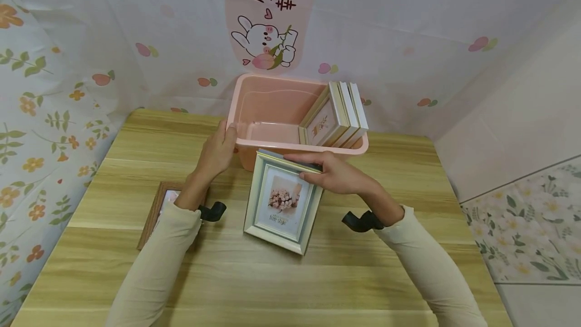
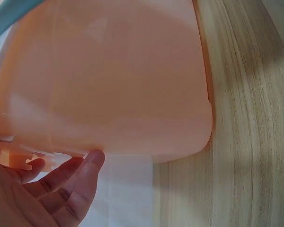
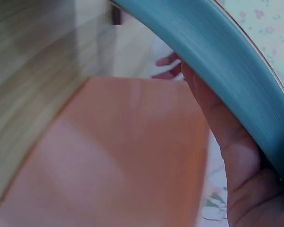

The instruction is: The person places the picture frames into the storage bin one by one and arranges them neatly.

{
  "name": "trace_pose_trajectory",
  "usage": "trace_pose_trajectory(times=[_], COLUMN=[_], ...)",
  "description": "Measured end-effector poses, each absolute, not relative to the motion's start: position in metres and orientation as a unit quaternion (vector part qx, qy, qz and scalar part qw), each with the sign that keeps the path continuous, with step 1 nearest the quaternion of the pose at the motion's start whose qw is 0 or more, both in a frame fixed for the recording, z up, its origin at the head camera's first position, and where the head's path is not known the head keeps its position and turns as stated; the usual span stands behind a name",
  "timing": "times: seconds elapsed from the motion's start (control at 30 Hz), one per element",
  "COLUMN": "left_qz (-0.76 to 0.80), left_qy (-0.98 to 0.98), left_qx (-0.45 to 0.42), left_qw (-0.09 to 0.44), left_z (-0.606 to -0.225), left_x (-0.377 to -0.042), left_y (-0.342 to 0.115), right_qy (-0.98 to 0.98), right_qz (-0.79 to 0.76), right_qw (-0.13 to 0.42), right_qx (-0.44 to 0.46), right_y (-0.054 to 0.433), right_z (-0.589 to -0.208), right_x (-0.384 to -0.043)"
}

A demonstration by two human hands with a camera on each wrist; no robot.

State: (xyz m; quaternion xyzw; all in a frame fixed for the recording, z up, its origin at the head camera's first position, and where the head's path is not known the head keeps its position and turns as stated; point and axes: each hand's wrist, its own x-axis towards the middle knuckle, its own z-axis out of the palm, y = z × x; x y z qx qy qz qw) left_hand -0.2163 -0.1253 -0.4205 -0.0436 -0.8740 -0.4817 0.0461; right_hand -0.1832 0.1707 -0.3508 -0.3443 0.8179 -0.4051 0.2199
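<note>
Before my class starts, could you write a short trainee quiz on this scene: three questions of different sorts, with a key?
1. True or false: the brown frame is inside the pink bin.

2. What do the right fingers hold?
A) the brown frame
B) the cream-bordered frame
C) the pink bin

3. In the head view, towards which end of the pink bin do the stored frames stand?

Key:
1. False; it is on the table, partly hidden by the left sleeve.
2. B, near its upper edge.
3. The right end.
</note>
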Motion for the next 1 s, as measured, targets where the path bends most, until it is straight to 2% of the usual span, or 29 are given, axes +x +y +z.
trace_pose_trajectory(times=[0.47, 1.0], left_qz=[-0.479, -0.479], left_qy=[-0.875, -0.876], left_qx=[-0.043, -0.044], left_qw=[0.052, 0.049], left_z=[-0.42, -0.42], left_x=[-0.216, -0.217], left_y=[-0.125, -0.125], right_qy=[0.839, 0.854], right_qz=[-0.403, -0.452], right_qw=[0.154, 0.079], right_qx=[-0.33, -0.247], right_y=[0.177, 0.191], right_z=[-0.295, -0.239], right_x=[-0.188, -0.199])
